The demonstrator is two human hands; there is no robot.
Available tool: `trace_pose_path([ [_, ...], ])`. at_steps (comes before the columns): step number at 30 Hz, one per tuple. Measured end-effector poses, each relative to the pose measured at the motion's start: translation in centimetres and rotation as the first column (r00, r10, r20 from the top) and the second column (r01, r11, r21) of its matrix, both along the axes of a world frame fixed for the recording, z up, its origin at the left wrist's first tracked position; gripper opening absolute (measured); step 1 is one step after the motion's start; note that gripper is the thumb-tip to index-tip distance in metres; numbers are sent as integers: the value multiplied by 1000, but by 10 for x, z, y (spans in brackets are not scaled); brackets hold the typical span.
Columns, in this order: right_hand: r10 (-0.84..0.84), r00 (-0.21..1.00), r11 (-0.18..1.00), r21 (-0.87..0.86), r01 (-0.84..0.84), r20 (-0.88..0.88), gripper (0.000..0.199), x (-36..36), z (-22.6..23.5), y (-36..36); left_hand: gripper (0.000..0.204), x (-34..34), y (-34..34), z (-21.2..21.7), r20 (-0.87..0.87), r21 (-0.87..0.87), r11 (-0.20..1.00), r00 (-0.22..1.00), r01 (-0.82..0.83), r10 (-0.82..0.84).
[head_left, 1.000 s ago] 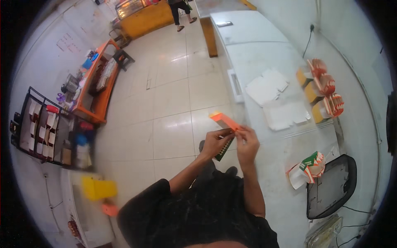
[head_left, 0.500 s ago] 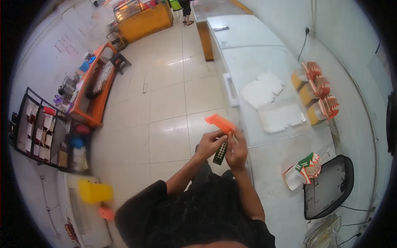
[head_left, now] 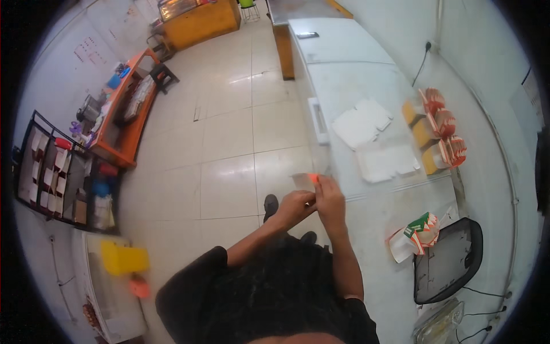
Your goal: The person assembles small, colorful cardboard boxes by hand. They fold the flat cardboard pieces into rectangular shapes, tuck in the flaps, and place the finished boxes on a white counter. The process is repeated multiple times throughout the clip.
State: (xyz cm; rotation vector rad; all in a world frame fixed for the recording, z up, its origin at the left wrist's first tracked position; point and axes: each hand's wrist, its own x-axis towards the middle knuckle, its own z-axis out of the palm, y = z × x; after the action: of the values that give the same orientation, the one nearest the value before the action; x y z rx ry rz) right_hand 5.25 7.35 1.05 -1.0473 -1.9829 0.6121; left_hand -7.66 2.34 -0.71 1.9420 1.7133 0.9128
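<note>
Low in front of my chest, my left hand (head_left: 294,207) and my right hand (head_left: 330,202) meet, fingers closed. They are on a small folded paper carton (head_left: 313,178), whose bright orange patch and dull grey-brown flap stick out beyond my right fingers. The rest of it is hidden by the hands, and the flap is blurred. My left fingers are pinched against the near side, touching the right hand. To the right, flat white carton blanks (head_left: 362,123) lie on the white freezer lid (head_left: 358,80).
Stacked red-and-white paper cartons (head_left: 452,150) stand along the right wall. A crumpled green-and-white paper packet (head_left: 423,230) lies beside a black-framed chair back (head_left: 452,264). An orange shelf table (head_left: 127,123), a black rack (head_left: 48,172) and a yellow container (head_left: 123,258) line the left.
The carton has turned in my hands: its green patterned end, which hung below them, is out of sight, and less orange shows. My left hand has shifted slightly nearer. The far person is no longer visible.
</note>
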Motion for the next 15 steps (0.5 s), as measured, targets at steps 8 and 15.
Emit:
trace_pose_path([
  [8,-70,992,997,24,68,101,18,-2,-24,-10,24,-19,-7,-4,490,-248,951,871,183,-40],
  [15,-123,992,969,212,127,-35,17,-21,-26,-26,36,-29,2,7,819,-404,914,458,34,345],
])
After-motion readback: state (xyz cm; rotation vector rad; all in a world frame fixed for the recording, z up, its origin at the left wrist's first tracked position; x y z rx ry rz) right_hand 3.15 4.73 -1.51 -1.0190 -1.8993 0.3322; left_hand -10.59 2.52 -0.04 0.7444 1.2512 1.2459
